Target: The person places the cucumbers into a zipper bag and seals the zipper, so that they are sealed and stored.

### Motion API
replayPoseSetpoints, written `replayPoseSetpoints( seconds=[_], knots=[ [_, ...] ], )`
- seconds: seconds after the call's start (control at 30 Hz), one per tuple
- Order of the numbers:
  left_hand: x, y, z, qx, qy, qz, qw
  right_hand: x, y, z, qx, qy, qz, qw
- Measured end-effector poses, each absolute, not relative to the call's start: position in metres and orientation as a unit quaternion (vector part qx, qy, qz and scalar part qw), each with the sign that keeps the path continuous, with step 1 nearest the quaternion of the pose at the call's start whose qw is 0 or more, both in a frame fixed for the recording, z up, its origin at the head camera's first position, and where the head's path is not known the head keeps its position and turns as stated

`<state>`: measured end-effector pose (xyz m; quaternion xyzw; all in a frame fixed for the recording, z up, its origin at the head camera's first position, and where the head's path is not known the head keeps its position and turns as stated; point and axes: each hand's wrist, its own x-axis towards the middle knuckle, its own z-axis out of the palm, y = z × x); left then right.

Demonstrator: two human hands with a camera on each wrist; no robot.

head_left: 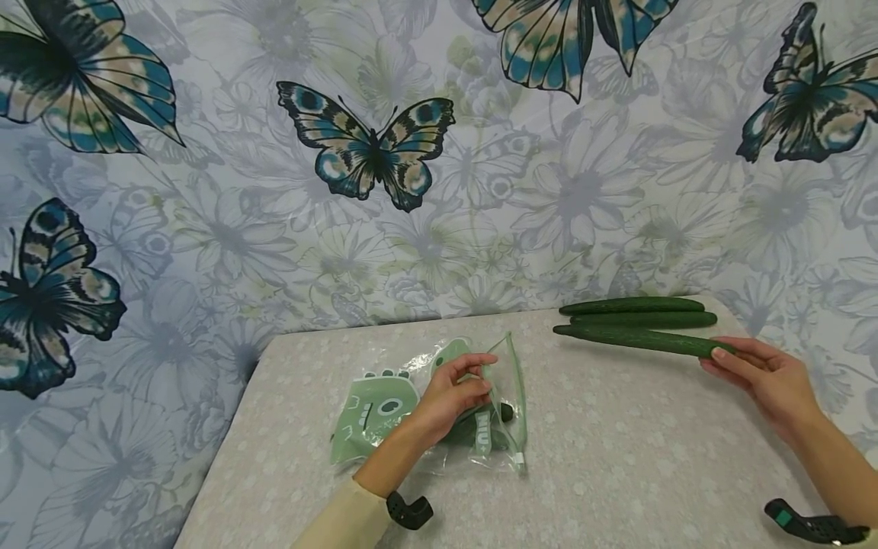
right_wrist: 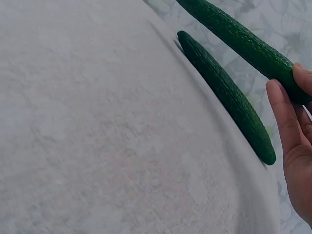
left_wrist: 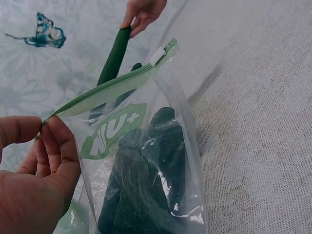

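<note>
My left hand (head_left: 449, 400) pinches the top edge of a clear zip bag (left_wrist: 161, 90) between thumb and fingers. The bag has a green zip strip, a white slider (left_wrist: 157, 56) and green cartoon print (head_left: 377, 415). Inside it lie dark green cucumbers (left_wrist: 146, 180), partly hidden by the print. At the table's right side, my right hand (head_left: 775, 381) grips one end of a long cucumber (head_left: 638, 339), its far end pointing left. In the right wrist view this cucumber (right_wrist: 243, 44) is apart from another one (right_wrist: 226, 95) lying on the table.
Two more cucumbers (head_left: 631, 305) lie side by side near the back right edge of the cloth-covered table (head_left: 617, 457). Behind the table hangs a backdrop (head_left: 569, 191) printed with butterflies and flowers. A black band (head_left: 409, 511) is on the left wrist, another (head_left: 812, 526) on the right.
</note>
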<state>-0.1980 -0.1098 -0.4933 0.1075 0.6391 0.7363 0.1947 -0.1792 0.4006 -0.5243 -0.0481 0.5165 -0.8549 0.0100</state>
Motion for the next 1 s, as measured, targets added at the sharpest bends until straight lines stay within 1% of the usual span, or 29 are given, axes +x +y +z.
replayPoseSetpoints(
  seconds=[0.1, 0.3, 0.6, 1.0],
  knots=[
    [-0.198, -0.111, -0.493, 0.109, 0.641, 0.734, 0.194, -0.176, 0.393, -0.522, -0.068, 0.526, -0.848, 0.009],
    [-0.199, -0.111, -0.494, 0.107, 0.646, 0.731, 0.192, -0.17, 0.379, -0.514, -0.069, 0.575, -0.815, 0.011],
    [-0.2, -0.112, -0.495, 0.106, 0.645, 0.732, 0.193, -0.168, 0.359, -0.513, -0.104, 0.575, -0.81, 0.048],
    [-0.198, -0.111, -0.491, 0.109, 0.642, 0.734, 0.192, -0.172, 0.314, -0.519, -0.094, 0.589, -0.798, 0.087]
  ],
)
